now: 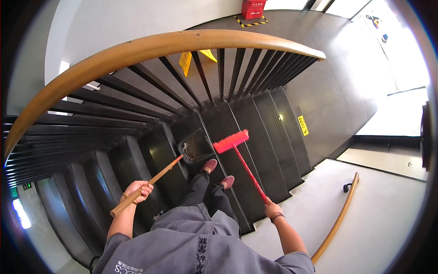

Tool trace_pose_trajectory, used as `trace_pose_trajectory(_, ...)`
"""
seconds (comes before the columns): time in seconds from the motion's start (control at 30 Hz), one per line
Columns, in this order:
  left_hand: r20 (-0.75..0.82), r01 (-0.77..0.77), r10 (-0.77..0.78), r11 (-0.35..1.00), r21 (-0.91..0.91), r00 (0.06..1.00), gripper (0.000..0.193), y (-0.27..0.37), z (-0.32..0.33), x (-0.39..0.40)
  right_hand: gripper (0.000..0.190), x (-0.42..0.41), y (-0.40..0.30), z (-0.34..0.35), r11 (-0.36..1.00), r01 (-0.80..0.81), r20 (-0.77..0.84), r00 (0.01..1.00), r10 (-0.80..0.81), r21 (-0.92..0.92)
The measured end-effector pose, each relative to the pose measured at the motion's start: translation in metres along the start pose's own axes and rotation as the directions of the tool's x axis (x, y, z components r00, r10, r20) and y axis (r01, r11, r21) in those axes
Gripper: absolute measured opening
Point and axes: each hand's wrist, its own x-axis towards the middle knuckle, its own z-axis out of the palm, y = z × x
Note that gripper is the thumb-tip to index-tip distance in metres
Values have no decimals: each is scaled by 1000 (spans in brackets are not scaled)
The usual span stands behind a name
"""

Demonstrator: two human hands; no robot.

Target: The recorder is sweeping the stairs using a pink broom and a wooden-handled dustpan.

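My left hand (137,192) is closed around a wooden pole (164,171), the handle of a long-handled dustpan. At its far end the dark dustpan (202,145) sits on a black stair tread, with brownish debris (190,149) in it. In my right hand (273,208) is the red handle of a push-style broom (230,141). The broom's pink-red bristle head is right of the dustpan, apart from it, over the steps. My feet, in dark red shoes (227,182), stand on the stairs just below the dustpan.
A curved wooden handrail (171,40) on black balusters (191,90) borders the stairs. Beyond it stands a yellow folding floor sign (185,63), and further off a red box (253,9). Another wooden handrail (337,219) runs along the right wall. A yellow sticker (303,125) marks the landing.
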Motion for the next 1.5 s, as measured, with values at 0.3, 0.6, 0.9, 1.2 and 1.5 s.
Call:
trace_pose_trajectory(0.3, -1, -4, 4, 1000, 27, 1000, 14, -4, 3, 1, 40, 55, -103, -26, 979, 172, -177, 972, -152, 106)
trace_pose_trajectory(0.6, 42, 10, -9, 1000, -14, 999, 16, -6, 9, 8, 46, 61, -48, 38, 989, -16, -12, 1000, 18, 148)
trace_pose_trajectory(0.9, 3, -34, 34, 999, 17, 999, 14, -7, -5, 7, 44, -43, 39, 32, 997, 61, -36, 998, -60, 44)
trace_pose_trajectory(1.2, 74, 42, -42, 999, -3, 996, 17, -18, -4, 8, 40, 78, -135, 4, 967, 14, -90, 996, 9, 255)
trace_pose_trajectory(1.5, 112, 37, -44, 997, 67, 993, 16, -28, -16, -18, 40, -47, 30, 102, 963, -101, 41, 995, 93, 249)
